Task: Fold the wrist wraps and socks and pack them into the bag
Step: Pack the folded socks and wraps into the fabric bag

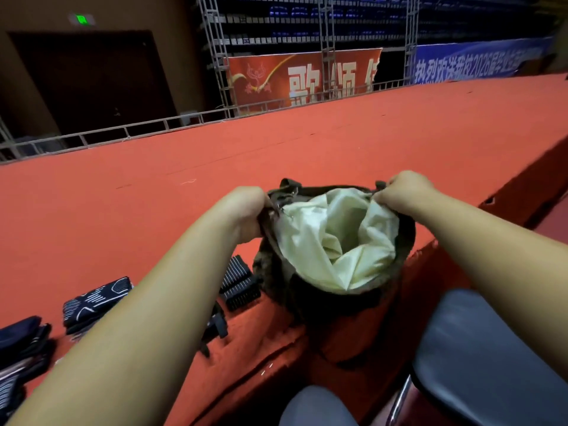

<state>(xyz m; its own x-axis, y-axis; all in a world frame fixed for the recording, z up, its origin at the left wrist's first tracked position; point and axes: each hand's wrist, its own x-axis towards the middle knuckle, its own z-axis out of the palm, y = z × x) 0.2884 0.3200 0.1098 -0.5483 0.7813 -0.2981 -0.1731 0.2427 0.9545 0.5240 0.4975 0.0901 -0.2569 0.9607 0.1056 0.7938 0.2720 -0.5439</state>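
- Read large white "歌颂" on the red banner [276,78], with a third character cut off by the truss [215,56].
- Read "热烈欢送我校2026届" in white on the blue banner [476,61]; could not make out the rest.
- Saw a lit green sign [81,19] above a dark door, its mark too small to read.
- Gripped the left rim of the bag [276,272] with the left hand [249,213], fingers curled tight round the cloth and forearm stretched forward.
- Pinched the right rim with the right hand [402,187], fingers curled, knuckles up.
- Held the mouth wide open between both hands, showing the pale lining [332,241].
- Found the bag upright at the near edge of the red carpet [307,142].
- Found a folded striped piece [238,282] just left of the bag, a patterned piece [95,299] further left, and a dark pile [21,342] at the left border.
- Noted a grey seat [491,348] at lower right.
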